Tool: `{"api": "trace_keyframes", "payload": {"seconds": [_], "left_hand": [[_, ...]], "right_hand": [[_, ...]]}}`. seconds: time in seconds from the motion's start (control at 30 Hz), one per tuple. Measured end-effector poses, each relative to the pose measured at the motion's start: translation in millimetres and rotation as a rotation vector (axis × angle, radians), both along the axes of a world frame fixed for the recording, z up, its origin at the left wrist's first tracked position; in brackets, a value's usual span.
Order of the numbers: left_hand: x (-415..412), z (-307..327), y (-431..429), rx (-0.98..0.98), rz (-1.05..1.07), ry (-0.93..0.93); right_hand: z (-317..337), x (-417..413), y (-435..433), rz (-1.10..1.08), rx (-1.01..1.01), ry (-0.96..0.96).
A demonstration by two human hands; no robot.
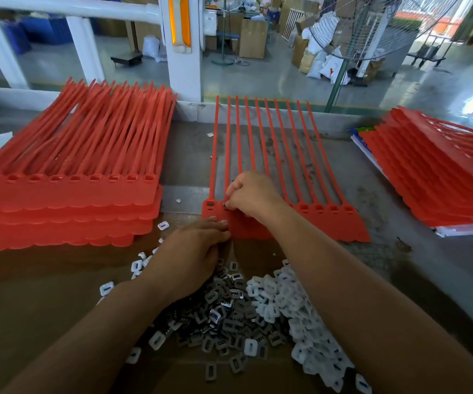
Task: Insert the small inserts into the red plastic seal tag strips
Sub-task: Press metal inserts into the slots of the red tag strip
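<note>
At mid-bench, a sheet of red seal tag strips (329, 226) lies flat, straps pointing away. The right hand (251, 194) is curled over its row of sockets, fingertips pinching a small insert (225, 205) at the second socket from the left, where it is barely visible. The left hand (192, 251) lies flat, straight fingers pressing the sheet's near-left corner. Nearer still sits a heap of inserts (229, 308), grey and white, on brown cardboard (44, 294). Red strips flank it all — a left stack (67, 200) and a right stack (434, 172).
</note>
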State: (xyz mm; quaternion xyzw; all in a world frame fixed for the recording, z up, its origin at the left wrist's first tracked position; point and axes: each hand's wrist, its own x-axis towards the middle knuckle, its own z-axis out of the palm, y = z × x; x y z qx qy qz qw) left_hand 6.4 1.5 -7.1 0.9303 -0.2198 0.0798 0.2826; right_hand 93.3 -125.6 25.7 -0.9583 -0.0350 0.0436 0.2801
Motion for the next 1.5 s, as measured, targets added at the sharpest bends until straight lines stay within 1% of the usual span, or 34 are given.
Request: {"api": "trace_keyframes", "payload": {"seconds": [0.2, 0.33, 0.57, 0.73, 0.87, 0.93, 1.03, 1.13, 1.27, 1.5], "left_hand": [[0, 0, 0, -0.011, 0.006, 0.003], [-1, 1, 0, -0.008, -0.001, -0.002], [-1, 1, 0, 0.005, -0.009, 0.006], [-2, 3, 0, 0.013, -0.007, 0.0], [-3, 4, 0, 0.023, 0.003, -0.008], [-3, 4, 0, 0.03, 0.004, -0.012], [-2, 6, 1, 0.04, -0.044, 0.001], [-3, 8, 0, 0.023, -0.054, 0.016], [-3, 7, 0, 0.013, -0.04, 0.022], [-3, 6, 0, -0.011, -0.042, 0.001]], "right_hand": [[0, 1, 1, -0.026, 0.021, 0.014], [-1, 0, -1, 0.017, 0.016, 0.007], [-2, -12, -14, 0.085, 0.193, 0.001], [-3, -24, -21, 0.164, 0.165, -0.006], [6, -36, -29, 0.178, 0.176, -0.127], [13, -47, -35, 0.244, 0.184, -0.099], [20, -67, -39, 0.449, 0.103, 0.028], [17, -78, -34, 0.558, 0.006, 0.051], [11, -81, -29, 0.603, -0.12, -0.011], [10, -76, -26, 0.674, -0.265, -0.003]]}}
